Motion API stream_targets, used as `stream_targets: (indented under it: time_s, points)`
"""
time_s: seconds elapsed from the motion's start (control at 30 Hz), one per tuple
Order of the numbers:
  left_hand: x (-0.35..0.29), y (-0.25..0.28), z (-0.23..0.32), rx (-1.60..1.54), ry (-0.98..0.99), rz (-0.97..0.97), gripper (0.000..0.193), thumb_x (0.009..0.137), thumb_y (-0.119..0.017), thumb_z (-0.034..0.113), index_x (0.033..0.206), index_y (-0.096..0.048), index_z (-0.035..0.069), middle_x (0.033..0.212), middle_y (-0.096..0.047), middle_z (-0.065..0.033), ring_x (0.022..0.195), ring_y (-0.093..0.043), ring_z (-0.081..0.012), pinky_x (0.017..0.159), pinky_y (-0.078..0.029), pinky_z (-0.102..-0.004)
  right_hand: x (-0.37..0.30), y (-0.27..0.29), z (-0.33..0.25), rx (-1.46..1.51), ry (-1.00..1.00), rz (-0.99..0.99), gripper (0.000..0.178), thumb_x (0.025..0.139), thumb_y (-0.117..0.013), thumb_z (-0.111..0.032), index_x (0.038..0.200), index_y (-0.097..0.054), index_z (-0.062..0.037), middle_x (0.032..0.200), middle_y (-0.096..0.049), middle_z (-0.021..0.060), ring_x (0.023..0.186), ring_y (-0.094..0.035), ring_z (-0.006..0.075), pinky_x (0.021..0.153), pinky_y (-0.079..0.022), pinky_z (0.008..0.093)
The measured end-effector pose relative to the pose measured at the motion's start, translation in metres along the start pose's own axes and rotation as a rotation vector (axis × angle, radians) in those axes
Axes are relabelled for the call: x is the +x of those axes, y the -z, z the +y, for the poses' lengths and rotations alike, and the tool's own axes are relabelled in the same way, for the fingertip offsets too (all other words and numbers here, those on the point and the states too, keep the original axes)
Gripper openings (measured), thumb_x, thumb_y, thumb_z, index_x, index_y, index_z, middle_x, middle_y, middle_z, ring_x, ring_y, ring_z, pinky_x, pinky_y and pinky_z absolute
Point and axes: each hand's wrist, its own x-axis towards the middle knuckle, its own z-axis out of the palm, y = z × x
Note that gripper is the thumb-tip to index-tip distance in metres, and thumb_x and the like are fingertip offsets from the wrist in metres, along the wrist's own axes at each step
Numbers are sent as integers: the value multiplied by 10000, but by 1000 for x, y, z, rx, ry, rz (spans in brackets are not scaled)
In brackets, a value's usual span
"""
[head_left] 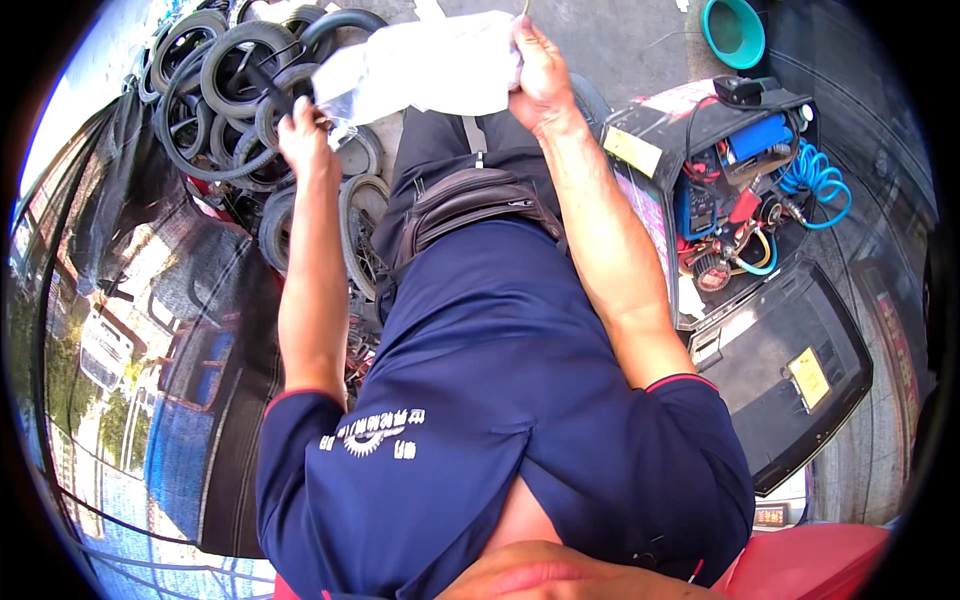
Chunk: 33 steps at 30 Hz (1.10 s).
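Observation:
My right hand (542, 78) is closed on the right edge of a white packet (435, 65), with the thumb at its upper right corner. The packet is overexposed, and its left end looks like clear, crinkled plastic. At that end, my left hand (306, 145) is closed round a dark stick-like tool (268, 90) that points up and left. What kind of tool it is I cannot make out. Whether the left fingers also touch the packet is unclear. Both hands are held out in front of me, above my lap, where a dark waist pouch (480, 205) sits.
Black tyres (235, 75) lie heaped at the far left. On the right stands an open black case (690, 290) with gauges, a multimeter and a coiled blue hose (818, 180). Beyond it is a teal basin (733, 35). A dark lid-like panel (790, 370) lies nearer me.

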Motion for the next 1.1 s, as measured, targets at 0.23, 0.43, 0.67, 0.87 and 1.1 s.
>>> stream_targets:
  time_s: [0.23,0.43,0.67,0.87,1.1]
  points:
    - [129,-57,-23,-168,358,-618,622,861,-749,188,1402,-541,-38,1273,-675,-180,1128,-685,-293,995,-565,-429,56,-29,-33,-365,227,43,222,1093,-539,-215,1115,-672,-38,994,-714,32,833,-705,138,738,-592,285]
    - [103,-52,-60,182,685,-333,245,1019,-640,288,944,-545,74,706,-602,-48,599,-635,-175,574,-541,-338,117,-37,-20,-364,125,488,308,1080,-553,-249,1283,-568,-19,1059,-688,77,906,-702,189,747,-585,344]
    - [123,-50,-71,432,396,-327,268,1004,-660,299,1073,-617,44,694,-583,-45,614,-580,-178,586,-482,-356,219,-59,98,-611,-526,354,689,959,-755,-287,1479,-381,-33,1278,-628,151,1204,-631,270,988,-533,450]
    - [200,-62,-52,786,-154,-659,326,967,-670,315,1136,-679,37,1081,-682,-150,992,-687,-335,825,-541,-433,289,-51,211,-496,-651,296,448,931,-703,-42,1338,-515,-23,946,-703,143,818,-720,236,767,-604,358]
    - [398,25,-306,923,329,105,297,931,-727,302,1078,-735,44,902,-760,-157,916,-738,-301,837,-559,-415,368,42,245,-757,-563,413,272,972,-645,-29,1214,-522,-51,747,-563,34,586,-567,138,554,-505,310]
